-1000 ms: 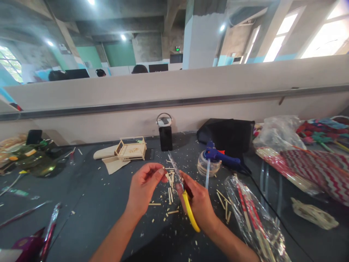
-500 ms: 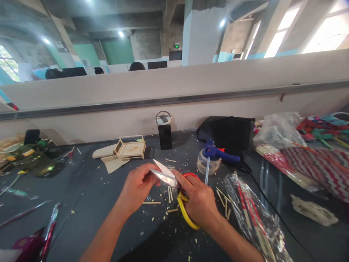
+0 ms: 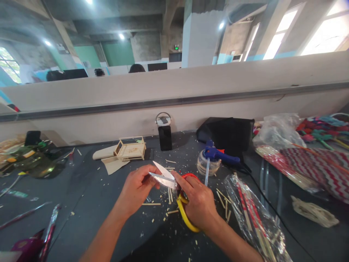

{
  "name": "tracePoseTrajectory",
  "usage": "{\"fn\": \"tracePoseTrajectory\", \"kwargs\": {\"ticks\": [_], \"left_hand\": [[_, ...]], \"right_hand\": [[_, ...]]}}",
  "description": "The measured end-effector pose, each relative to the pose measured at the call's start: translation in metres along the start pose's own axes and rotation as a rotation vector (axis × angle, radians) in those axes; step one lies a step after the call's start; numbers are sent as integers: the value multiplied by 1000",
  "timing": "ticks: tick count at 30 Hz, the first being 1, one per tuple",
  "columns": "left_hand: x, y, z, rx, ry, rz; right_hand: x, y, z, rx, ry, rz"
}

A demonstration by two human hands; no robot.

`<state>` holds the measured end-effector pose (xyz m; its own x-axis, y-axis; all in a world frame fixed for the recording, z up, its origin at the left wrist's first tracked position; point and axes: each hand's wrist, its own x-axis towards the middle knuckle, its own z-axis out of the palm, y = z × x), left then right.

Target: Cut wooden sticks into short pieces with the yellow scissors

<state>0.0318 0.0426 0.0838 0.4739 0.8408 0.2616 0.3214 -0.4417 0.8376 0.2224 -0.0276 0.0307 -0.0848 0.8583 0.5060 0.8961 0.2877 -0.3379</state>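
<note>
Scissors (image 3: 187, 214) with red and yellow handles are in my right hand (image 3: 199, 202), their blades parted and pointing left. My left hand (image 3: 138, 185) is closed at the blade tips, its fingers pinched round something too small to make out. Short wooden sticks (image 3: 151, 204) and cut bits lie on the dark table beneath both hands. Behind my left hand stands a small wooden frame model (image 3: 131, 150), beside a piece of tan card (image 3: 113, 165).
A blue glue gun (image 3: 223, 156) rests on a glass jar (image 3: 205, 165), its black cable trailing right. A phone (image 3: 165, 138) stands upright at the back. Plastic-wrapped sticks (image 3: 253, 214) lie right of my right hand; a purple object (image 3: 28, 247) is front left.
The blades have shifted very slightly and seem parted a bit wider. Both hands have otherwise kept nearly the same place.
</note>
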Motion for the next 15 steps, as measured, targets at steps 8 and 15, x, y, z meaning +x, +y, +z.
{"fn": "tracePoseTrajectory", "kwargs": {"ticks": [8,15], "left_hand": [[1,2,0,15,-7,-1],[0,5,-2,80,2,54]], "right_hand": [[0,1,2,39,-19,1],[-2,1,1,-9,-4,-16]]}}
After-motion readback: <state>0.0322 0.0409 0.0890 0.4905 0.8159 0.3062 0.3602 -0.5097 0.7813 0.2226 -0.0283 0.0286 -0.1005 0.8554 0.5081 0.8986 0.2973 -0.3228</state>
